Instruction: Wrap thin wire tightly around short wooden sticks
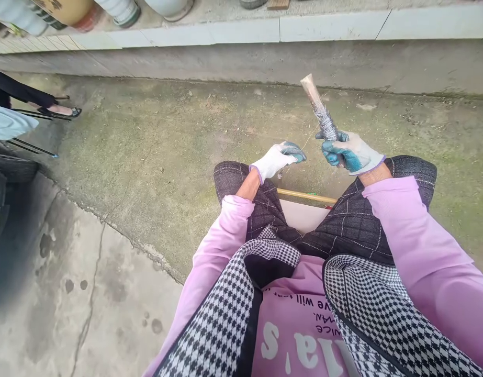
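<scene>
My right hand (349, 152), in a white glove with a teal palm, is closed around the lower end of a wooden stick (311, 89) wound with thin grey wire (324, 119). The stick tilts up and to the left. My left hand (278, 159), gloved the same way, rests on my left knee with its fingers pinched together. A fine strand of wire (309, 139) seems to run from it toward the spool. Both hands are above my knees, and I sit in dark checked trousers.
A thin wooden rod (306, 196) lies across below my knees. Rough concrete ground spreads all round, with a raised tiled step (241, 31) and several containers at the back. Another person's leg and shoe (58, 109) show at the far left beside dark chair legs.
</scene>
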Action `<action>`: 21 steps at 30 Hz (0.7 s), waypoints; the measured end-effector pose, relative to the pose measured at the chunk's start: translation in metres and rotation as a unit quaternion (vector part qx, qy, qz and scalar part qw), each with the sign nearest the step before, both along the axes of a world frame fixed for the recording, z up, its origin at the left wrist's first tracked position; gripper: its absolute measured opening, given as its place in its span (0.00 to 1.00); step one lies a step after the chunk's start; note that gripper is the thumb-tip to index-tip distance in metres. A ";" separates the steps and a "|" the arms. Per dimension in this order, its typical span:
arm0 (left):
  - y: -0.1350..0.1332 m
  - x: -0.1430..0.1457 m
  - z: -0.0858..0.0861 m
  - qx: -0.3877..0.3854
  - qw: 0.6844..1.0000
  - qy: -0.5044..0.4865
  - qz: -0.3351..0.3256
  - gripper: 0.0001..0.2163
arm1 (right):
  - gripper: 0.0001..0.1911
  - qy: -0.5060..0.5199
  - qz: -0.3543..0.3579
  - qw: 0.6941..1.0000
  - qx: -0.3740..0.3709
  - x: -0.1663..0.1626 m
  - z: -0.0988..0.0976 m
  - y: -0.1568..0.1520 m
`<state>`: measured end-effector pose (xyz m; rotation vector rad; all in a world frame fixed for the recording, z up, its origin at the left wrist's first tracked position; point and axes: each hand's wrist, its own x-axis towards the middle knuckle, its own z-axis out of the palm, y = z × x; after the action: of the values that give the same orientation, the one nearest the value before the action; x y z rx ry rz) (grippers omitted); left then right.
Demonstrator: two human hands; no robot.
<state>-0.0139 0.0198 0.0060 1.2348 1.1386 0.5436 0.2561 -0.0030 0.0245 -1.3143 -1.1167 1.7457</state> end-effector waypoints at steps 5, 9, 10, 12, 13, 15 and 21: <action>-0.003 0.003 -0.002 -0.080 0.996 -0.028 0.001 0.08 | 0.33 -0.070 -0.071 0.995 0.000 -0.010 -0.013 0.011; -0.010 0.004 0.012 -0.121 0.991 -0.059 -0.006 0.08 | 0.28 -0.064 -0.139 0.988 -0.013 -0.009 -0.017 0.015; -0.012 0.004 0.017 -0.120 0.991 -0.055 -0.009 0.11 | 0.27 -0.046 -0.152 0.987 -0.018 -0.007 -0.017 0.016; -0.014 0.003 0.027 -0.116 0.993 -0.031 -0.009 0.16 | 0.26 -0.011 -0.168 0.985 -0.024 -0.003 -0.013 0.017; -0.015 0.003 0.031 -0.115 0.993 -0.015 -0.007 0.17 | 0.26 0.000 -0.173 0.985 -0.026 0.000 -0.011 0.017; -0.016 0.004 0.035 -0.116 0.993 0.009 -0.002 0.16 | 0.26 0.018 -0.176 0.984 -0.027 0.003 -0.007 0.017; -0.018 0.002 0.023 -0.113 0.993 0.008 -0.012 0.11 | 0.25 0.025 -0.242 0.969 -0.039 0.006 -0.005 0.022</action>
<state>-0.0121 0.0018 0.0286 1.0565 1.1630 0.3764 0.2621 0.0194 0.0192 -1.4353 -0.6316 1.4572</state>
